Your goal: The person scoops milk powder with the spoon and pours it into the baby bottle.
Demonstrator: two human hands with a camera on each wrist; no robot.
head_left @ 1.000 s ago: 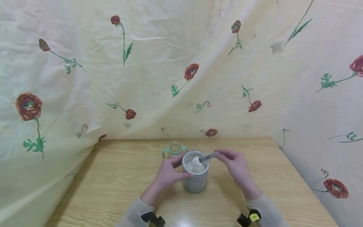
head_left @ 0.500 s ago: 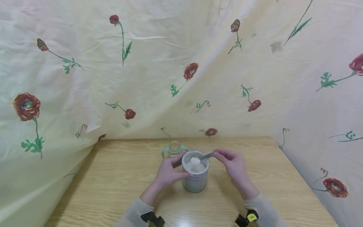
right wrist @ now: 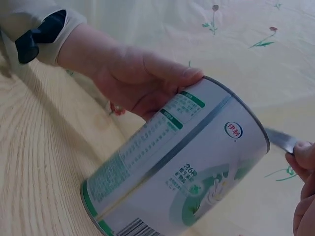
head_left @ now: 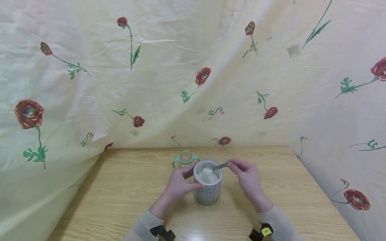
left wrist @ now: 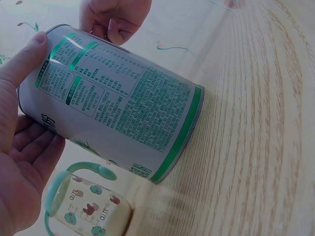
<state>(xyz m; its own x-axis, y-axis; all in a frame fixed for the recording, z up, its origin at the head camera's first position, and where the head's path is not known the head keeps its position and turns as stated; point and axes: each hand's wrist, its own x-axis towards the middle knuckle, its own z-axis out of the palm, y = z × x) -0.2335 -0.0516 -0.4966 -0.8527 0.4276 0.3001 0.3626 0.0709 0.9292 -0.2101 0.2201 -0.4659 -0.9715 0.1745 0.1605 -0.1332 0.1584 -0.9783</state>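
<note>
An open milk powder can stands upright on the table, white powder inside it. My left hand grips the can near its rim from the left, thumb on the near side and fingers on the far side. With thumb and fingertips my right hand pinches the handle of a grey spoon, which slants down over the rim. White powder sits on the spoon's bowl, inside the can's mouth. In the right wrist view, the spoon handle crosses the rim and the can hides its bowl.
Just behind the can on the left stands a clear baby bottle with mint-green handles; its printed side shows in the left wrist view. The wooden table ends at a flower-printed cloth hanging behind and along the sides.
The heap of powder on the spoon looks smaller and lower than a second ago. My right hand and wrist have shifted slightly left. The left hand and can stay nearly still.
</note>
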